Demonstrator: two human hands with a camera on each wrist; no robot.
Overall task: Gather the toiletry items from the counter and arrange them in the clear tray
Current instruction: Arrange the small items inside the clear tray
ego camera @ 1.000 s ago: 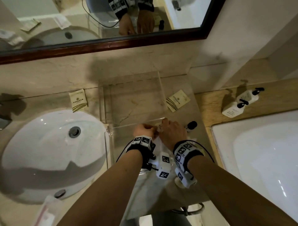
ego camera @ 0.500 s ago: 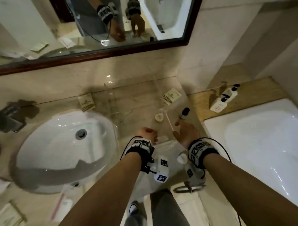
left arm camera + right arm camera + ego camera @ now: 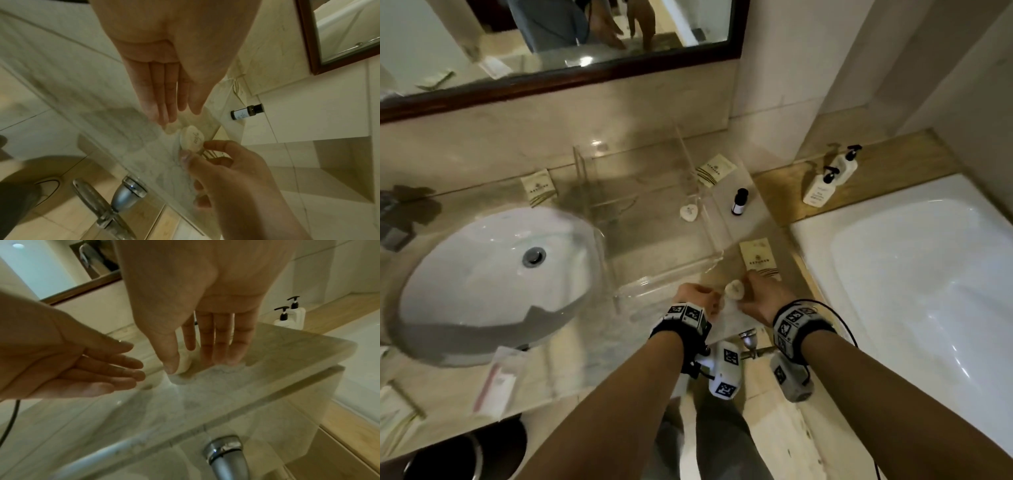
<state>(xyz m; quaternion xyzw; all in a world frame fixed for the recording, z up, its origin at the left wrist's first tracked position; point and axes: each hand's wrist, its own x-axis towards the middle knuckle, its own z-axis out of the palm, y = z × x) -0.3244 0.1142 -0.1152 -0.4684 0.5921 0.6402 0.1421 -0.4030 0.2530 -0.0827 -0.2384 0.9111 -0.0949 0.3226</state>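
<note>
Right hand (image 3: 763, 298) pinching a small round soap (image 3: 734, 289) between thumb and forefinger at the near worktop (image 3: 592, 346) edge, just outside the clear tray (image 3: 709, 236), presumably for lifting in; left hand (image 3: 697, 299) flat, holding nothing, alongside.

The right hand (image 3: 197, 308) pinches a small round soap (image 3: 186, 361) against the marble counter (image 3: 287, 356). The left hand (image 3: 68, 358) hovers open to its left. Two pump bottles (image 3: 290, 316) stand far right.

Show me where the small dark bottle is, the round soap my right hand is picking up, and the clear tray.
small dark bottle (image 3: 739, 202), head view, on its label.
round soap (image 3: 192, 139), left wrist view, on its printed face.
clear tray (image 3: 717, 255), head view, on its near right corner.
</note>
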